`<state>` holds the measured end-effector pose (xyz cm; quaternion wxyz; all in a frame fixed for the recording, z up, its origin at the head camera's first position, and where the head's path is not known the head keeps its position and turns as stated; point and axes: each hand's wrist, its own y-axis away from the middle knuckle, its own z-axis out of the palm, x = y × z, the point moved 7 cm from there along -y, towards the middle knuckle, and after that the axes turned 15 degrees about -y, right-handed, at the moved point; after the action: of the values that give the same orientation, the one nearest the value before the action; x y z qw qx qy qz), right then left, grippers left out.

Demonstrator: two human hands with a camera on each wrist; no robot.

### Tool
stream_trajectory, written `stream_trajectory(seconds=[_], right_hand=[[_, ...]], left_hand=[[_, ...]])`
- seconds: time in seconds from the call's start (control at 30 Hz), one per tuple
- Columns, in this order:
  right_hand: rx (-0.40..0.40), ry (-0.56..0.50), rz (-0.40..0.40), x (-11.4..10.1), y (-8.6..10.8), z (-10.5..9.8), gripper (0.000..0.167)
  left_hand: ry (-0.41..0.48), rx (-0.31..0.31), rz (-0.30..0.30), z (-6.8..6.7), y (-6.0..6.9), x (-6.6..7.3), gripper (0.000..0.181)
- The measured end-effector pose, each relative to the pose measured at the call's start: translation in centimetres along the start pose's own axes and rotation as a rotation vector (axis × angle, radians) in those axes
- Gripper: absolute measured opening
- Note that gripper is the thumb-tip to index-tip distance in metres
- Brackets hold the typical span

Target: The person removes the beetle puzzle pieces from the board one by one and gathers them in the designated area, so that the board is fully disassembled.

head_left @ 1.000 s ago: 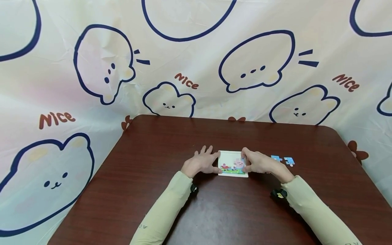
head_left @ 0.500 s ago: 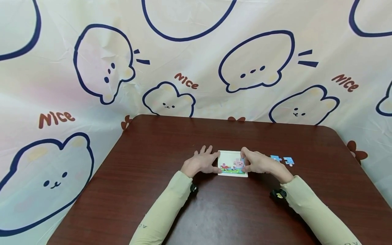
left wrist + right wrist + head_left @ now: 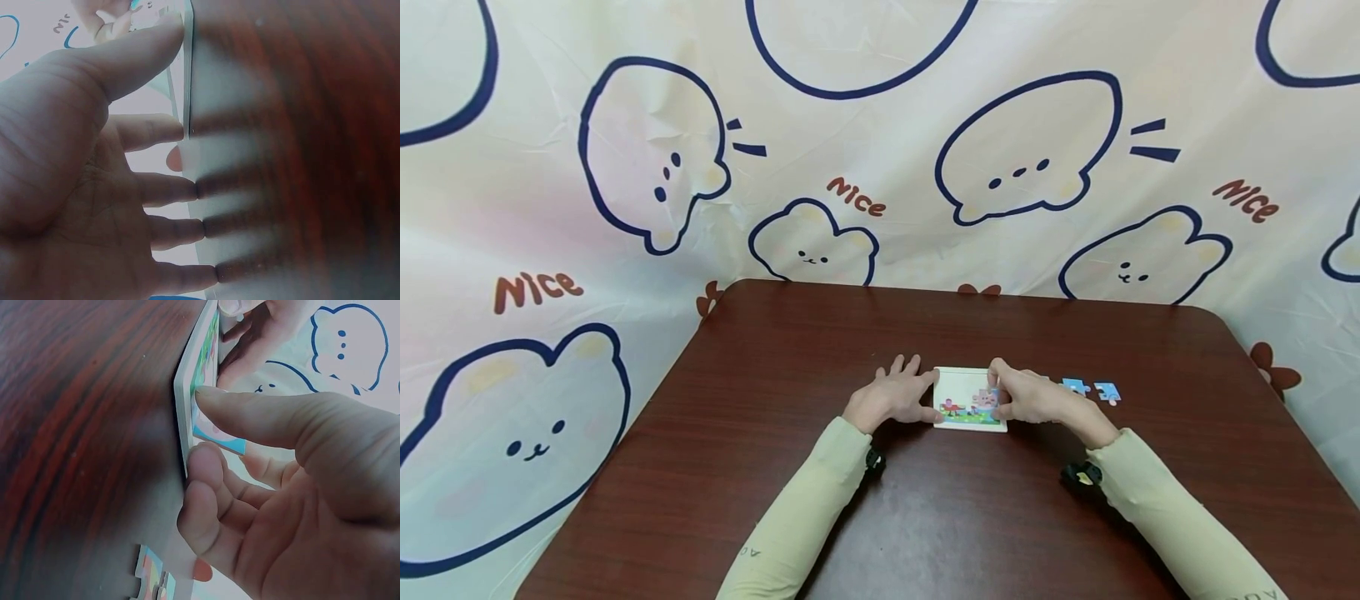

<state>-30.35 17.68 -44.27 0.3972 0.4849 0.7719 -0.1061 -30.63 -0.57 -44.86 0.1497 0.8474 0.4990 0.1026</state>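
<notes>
A white puzzle tray [image 3: 951, 380] lies on the table, with joined picture pieces [image 3: 958, 414] along its lower part. My left hand [image 3: 891, 398] spreads its fingers at the tray's left side, its thumb [image 3: 153, 53] on the tray's edge. At the right side, my right hand [image 3: 1033, 397] pinches a pink and blue puzzle piece [image 3: 219, 432] between thumb and fingers. In the right wrist view this piece stands tilted against the tray, its blue edge raised. The fingers partly hide it in the head view.
Loose blue puzzle pieces [image 3: 1107, 392] lie on the brown table [image 3: 880, 517] to the right of my right hand. A white cloth [image 3: 910, 150] with bear drawings hangs behind the table.
The pink piece under my right fingers has tilted, and its picture looks different from half a second ago. My left hand and the tray hold their places.
</notes>
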Motion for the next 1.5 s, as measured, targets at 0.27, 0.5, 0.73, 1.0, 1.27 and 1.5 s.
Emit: stream_trajectory(seconds=[0.27, 0.5, 0.73, 1.0, 1.27, 1.5], right_hand=[[-0.018, 0.021, 0.014, 0.07, -0.27, 0.23, 0.028], [-0.022, 0.049, 0.01, 0.06, -0.42, 0.33, 0.025], [-0.031, 0.077, 0.032, 0.22, -0.48, 0.37, 0.023], [-0.057, 0.065, 0.023, 0.18, -0.42, 0.54, 0.025], [-0.071, 0.051, 0.027, 0.3, -0.42, 0.68, 0.019], [-0.066, -0.003, 0.047, 0.57, -0.59, 0.55, 0.019]], left_hand=[[0.004, 0.0, 0.002, -0.09, 0.07, 0.03, 0.079], [0.006, 0.004, 0.0, -0.05, 0.02, -0.01, 0.079], [0.014, 0.01, -0.004, -0.05, 0.01, -0.01, 0.079], [0.017, 0.006, -0.003, -0.07, 0.05, 0.03, 0.079], [0.011, -0.002, -0.004, 0.02, 0.03, 0.03, 0.079], [0.003, 0.005, -0.008, -0.1, -0.04, 0.04, 0.079]])
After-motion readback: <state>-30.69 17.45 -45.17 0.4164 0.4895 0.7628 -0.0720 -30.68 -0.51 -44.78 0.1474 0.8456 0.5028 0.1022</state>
